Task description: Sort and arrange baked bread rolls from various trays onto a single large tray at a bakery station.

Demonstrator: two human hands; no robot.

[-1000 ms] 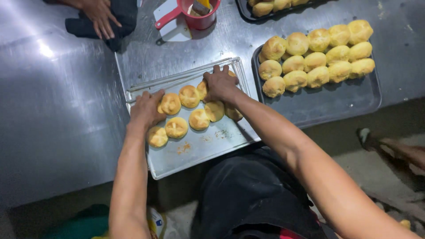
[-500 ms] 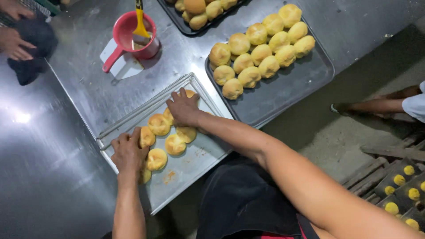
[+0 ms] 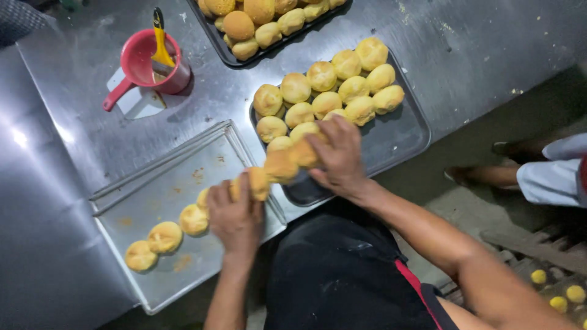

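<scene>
Golden buns [image 3: 278,168] pinched between both hands' grip.

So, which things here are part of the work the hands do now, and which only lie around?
In use:
- left hand and right hand, carrying a row of golden round buns
- light metal baking tray with a few buns
- dark metal tray filled with buns

Lying about:
- red plastic cup holding a yellow brush
- second dark tray of buns at the top
</scene>
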